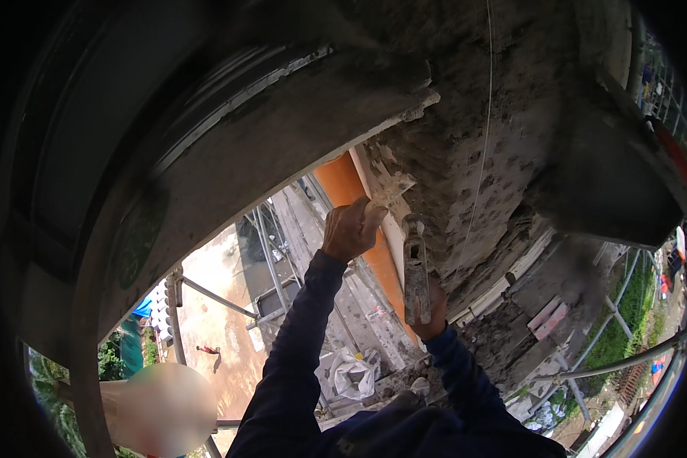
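Observation:
My left hand (351, 227) grips a pale, mortar-smeared small tool (397, 185), its flat end close to the rough plastered surface (488, 137) beside an orange strip (340, 177). Below and to the right, my right hand (435, 309) holds a long, narrow, mortar-crusted tool (414, 271) with a dark slot in it, pointing up along the edge of the orange strip. The tool covers most of that hand's fingers. A thin string (483, 153) runs down across the plastered surface. Above my left arm is a grey concrete edge (282, 145).
Scaffold planks (301, 229) with a white sack (351, 374) lie below. Steel tubes (214, 294) border a drop to sunlit ground with a small distant person (210, 349). A blurred person (160, 408) is at lower left. A dark panel (603, 191) juts out at right above more tubes (618, 317).

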Demonstrator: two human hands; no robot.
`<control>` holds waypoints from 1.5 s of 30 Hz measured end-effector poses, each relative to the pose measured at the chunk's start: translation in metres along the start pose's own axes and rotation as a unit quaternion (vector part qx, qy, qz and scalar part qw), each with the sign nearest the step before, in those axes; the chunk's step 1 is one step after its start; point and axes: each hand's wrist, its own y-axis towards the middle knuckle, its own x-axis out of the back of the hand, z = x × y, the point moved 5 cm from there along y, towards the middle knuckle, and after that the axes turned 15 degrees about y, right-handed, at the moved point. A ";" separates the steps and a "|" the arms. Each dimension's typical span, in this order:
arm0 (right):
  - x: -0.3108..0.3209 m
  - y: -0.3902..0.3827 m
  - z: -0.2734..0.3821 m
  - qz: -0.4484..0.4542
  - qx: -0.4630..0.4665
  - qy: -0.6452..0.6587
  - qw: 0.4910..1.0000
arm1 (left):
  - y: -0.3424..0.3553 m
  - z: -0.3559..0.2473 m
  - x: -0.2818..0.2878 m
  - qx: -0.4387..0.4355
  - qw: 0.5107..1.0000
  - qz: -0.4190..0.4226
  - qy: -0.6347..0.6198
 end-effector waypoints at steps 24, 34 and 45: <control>-0.033 0.022 0.104 0.087 0.283 -0.044 0.954 | 0.012 -0.010 0.012 0.018 0.995 0.024 0.092; -0.023 0.020 0.096 -0.041 0.091 0.063 0.993 | 0.010 -0.015 0.016 0.018 0.995 -0.006 0.101; -0.010 0.035 0.048 -0.040 0.014 -0.003 0.999 | 0.004 -0.004 0.004 0.035 0.991 -0.002 0.126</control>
